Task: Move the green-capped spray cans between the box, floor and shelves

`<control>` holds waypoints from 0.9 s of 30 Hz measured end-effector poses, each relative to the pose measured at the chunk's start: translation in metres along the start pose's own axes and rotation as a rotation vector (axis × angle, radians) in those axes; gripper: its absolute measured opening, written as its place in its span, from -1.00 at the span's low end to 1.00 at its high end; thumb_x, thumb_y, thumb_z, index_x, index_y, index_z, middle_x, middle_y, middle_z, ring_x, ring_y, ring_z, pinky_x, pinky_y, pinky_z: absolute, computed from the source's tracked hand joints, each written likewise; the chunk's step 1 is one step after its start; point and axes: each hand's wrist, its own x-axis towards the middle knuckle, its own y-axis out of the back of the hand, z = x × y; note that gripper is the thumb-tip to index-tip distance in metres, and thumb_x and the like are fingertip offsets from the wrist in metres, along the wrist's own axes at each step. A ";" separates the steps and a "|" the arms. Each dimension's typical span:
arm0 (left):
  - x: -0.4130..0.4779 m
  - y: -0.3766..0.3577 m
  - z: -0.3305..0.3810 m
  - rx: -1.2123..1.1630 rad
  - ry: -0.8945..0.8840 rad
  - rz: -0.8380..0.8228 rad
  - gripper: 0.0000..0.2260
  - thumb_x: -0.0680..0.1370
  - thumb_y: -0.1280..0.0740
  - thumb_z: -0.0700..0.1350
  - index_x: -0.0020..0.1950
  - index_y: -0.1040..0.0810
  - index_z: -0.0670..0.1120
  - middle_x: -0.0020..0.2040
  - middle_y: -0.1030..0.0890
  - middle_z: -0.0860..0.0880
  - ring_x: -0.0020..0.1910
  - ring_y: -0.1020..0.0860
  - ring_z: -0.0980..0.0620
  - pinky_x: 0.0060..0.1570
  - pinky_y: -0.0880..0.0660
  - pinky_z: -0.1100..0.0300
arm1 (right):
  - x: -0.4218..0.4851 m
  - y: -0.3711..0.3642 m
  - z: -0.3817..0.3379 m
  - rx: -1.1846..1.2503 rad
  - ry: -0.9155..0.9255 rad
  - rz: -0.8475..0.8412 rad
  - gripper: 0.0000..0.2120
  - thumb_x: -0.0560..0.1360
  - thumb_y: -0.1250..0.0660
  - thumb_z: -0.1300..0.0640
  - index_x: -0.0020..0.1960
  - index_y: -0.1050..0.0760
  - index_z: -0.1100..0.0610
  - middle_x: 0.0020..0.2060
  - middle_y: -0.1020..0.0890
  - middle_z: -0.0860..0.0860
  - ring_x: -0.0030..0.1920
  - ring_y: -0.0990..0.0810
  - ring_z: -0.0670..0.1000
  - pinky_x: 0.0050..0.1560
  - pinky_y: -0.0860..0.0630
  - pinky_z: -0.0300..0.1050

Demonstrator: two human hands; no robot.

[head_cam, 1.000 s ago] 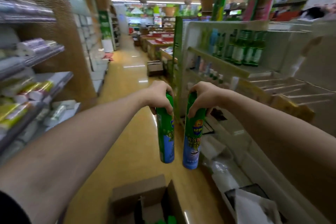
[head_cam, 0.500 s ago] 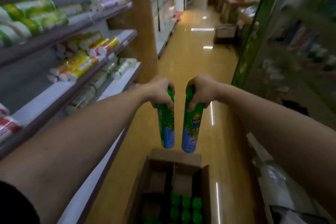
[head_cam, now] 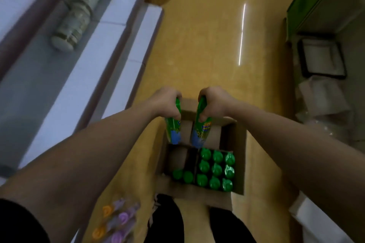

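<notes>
Both hands, left [head_cam: 167, 104] and right [head_cam: 212, 102], still grip spray cans [head_cam: 173, 130], now lowered over the box [head_cam: 240, 156].

Matt brown cardboard box [head_cam: 240, 156], glossy printed spray cans [head_cam: 200, 132] with shiny green plastic caps [head_cam: 216, 169], polished yellow floor [head_cam: 207, 45].

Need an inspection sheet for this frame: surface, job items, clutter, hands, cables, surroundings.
Surface: yellow floor, glossy, light streak.
Job's things: two green spray cans, left can, right can, held above open cardboard box; green-capped cans packed inside, some slots bare.
Clutter: orange and purple packets on floor; plastic wrap at right.
Hands: left hand grips left can; right hand grips right can.
Cables: nothing seen.
Surroundings: shelf with bottles at left.
</notes>
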 end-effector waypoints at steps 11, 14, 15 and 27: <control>0.081 -0.237 -0.117 0.053 -0.013 -0.203 -0.44 0.46 -0.49 -0.11 0.44 -0.45 -0.07 0.35 -0.34 -0.12 0.33 -0.37 -0.18 0.27 -0.49 -0.06 | 0.103 -0.247 0.061 0.102 -0.117 -0.113 -0.51 0.35 -0.57 0.15 0.21 -0.47 0.15 0.10 -0.43 0.13 0.10 -0.52 0.24 0.03 -0.56 0.05; 0.092 -0.286 -0.143 0.016 -0.024 -0.248 -0.44 0.49 -0.46 -0.16 0.47 -0.41 -0.09 0.35 -0.31 -0.11 0.34 -0.32 -0.16 0.28 -0.45 0.00 | 0.116 -0.302 0.076 0.140 -0.127 -0.111 -0.47 0.37 -0.57 0.15 0.28 -0.46 0.16 0.18 -0.43 0.16 0.14 -0.53 0.27 0.12 -0.57 0.09; 0.095 -0.301 -0.150 0.013 -0.028 -0.254 -0.45 0.50 -0.46 -0.17 0.47 -0.41 -0.09 0.36 -0.30 -0.10 0.34 -0.31 -0.15 0.26 -0.45 0.01 | 0.119 -0.318 0.080 0.136 -0.133 -0.112 -0.47 0.38 -0.55 0.17 0.29 -0.45 0.16 0.20 -0.42 0.17 0.14 -0.53 0.28 0.11 -0.56 0.10; 0.106 -0.437 -0.211 -0.025 0.018 -0.341 -0.43 0.47 -0.45 -0.24 0.48 -0.43 -0.13 0.40 -0.32 -0.15 0.29 -0.38 -0.21 0.25 -0.41 -0.01 | 0.168 -0.441 0.104 -0.022 -0.214 -0.192 -0.62 0.46 -0.47 0.16 0.21 -0.47 0.24 0.16 -0.42 0.24 0.05 -0.57 0.31 -0.07 -0.48 0.04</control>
